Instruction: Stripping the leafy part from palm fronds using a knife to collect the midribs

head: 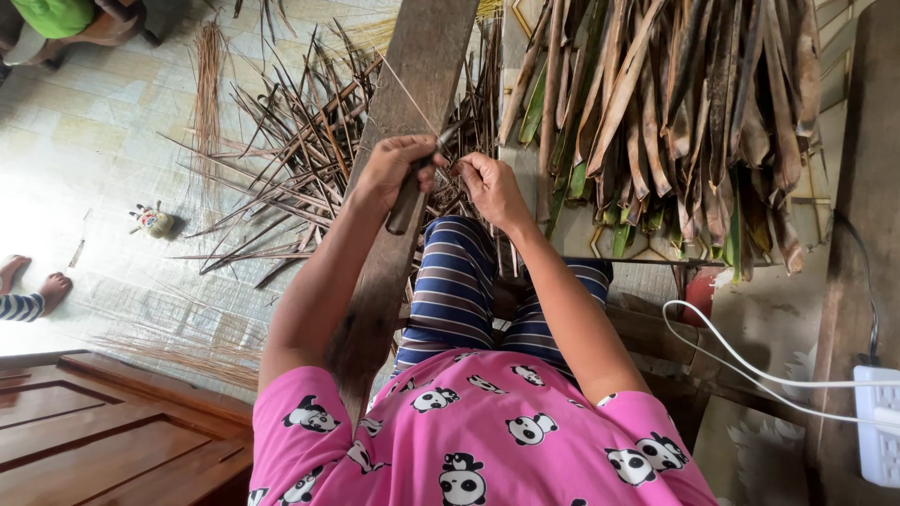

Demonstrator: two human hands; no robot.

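My left hand (394, 169) grips a dark-handled knife (409, 199), its blade pointing up toward the right over a long wooden plank (422, 66). My right hand (489, 187) pinches a thin pale leaf midrib (412, 98) that runs up and left across the plank. The blade tip meets the strip between my two hands. The plank slopes down past my knee in striped trousers (459, 281).
A heap of dry brown and green palm leaf strips (675, 112) lies at the right. Dark stripped scraps (291, 159) and pale midribs (208, 84) litter the tiled floor. A white cable and power strip (877, 422) are at the right. Another person's feet (37, 286) show at the left edge.
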